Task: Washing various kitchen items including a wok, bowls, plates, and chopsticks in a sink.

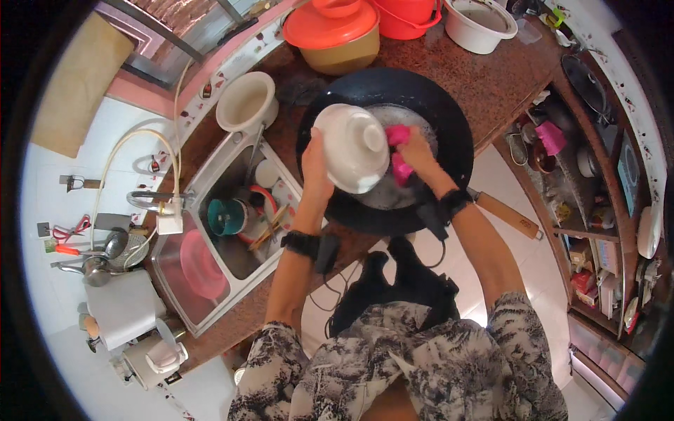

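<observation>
My left hand [317, 166] grips the edge of a white ceramic lid [347, 152] with a round raised knob, tilted over a large black wok [453, 116]. Soapy water [384, 197] with foam fills the bottom of the wok. Beside the lid's right edge, my right hand [417, 151] holds a bright pink cloth [400, 163], bunched between the fingers. The wok sits on the reddish granite counter, its wooden handle [508, 214] pointing towards the lower right. Both wrists wear black straps with small devices and cables.
Left of the wok is a steel double sink [237, 287] holding dishes, chopsticks [271, 227] and a pink basin [202, 263]. A cream pot [246, 102] stands behind it. An orange-lidded pot [337, 47], a red bucket [405, 18] and a white pot [479, 29] line the back. Open shelves [590, 231] stand right.
</observation>
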A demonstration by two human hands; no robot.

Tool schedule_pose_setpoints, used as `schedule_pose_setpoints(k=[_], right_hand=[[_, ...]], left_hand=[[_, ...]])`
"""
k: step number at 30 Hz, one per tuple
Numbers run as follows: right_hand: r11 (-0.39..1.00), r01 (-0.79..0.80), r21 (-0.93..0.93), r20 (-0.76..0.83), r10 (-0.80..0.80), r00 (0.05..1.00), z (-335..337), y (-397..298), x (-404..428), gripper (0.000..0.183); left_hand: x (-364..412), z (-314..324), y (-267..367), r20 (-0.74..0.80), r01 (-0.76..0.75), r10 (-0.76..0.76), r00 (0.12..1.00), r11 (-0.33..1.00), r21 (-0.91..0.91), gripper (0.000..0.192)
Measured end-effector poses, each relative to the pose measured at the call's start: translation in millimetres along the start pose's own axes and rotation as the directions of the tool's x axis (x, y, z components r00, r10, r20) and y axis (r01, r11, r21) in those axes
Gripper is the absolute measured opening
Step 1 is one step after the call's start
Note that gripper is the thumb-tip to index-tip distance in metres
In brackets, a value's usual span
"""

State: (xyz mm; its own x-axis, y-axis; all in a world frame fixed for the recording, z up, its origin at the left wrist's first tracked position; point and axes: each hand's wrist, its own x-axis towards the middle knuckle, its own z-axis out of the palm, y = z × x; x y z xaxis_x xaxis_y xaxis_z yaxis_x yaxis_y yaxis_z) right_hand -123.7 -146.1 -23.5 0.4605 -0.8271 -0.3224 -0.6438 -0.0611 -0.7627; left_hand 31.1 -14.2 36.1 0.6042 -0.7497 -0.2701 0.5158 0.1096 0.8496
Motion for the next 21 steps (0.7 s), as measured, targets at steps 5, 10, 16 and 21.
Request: schedule_pose_setpoints(k=[5, 10, 16, 21], right_hand=[[0.964, 0.207, 0.165, -0.169, -0.179, 0.969, 22.2, -9.6, -51.6, 0.041], [0.919, 0.294, 0.262, -0.240, -0.233, 0.942, 27.2, -45.3, -105.5, 0.044], [0.886, 0.462, 0.025, -0.338, -0.428, 0.838, 28.6, -87.2, -133.9, 0.048], [0.877, 0.477, -0.052, -0.331, -0.466, 0.821, 12.9, -103.3, -129.8, 0.046]], left_hand=[[6.6, 9.6, -8.0, -0.087, 0.022, -0.026, 0.996, 0.999, -0.041, 0.052], [7.0, 22.5, -10.9, -0.113, 0.017, -0.028, 0.993, 0.995, -0.099, 0.055], [-7.2, 49.0, -1.9, -0.091, -0.080, 0.096, 0.991, 0.983, 0.162, 0.061], [-20.8, 55.5, 4.6, 0.014, -0.015, 0.013, 1.000, 0.993, 0.114, 0.057]])
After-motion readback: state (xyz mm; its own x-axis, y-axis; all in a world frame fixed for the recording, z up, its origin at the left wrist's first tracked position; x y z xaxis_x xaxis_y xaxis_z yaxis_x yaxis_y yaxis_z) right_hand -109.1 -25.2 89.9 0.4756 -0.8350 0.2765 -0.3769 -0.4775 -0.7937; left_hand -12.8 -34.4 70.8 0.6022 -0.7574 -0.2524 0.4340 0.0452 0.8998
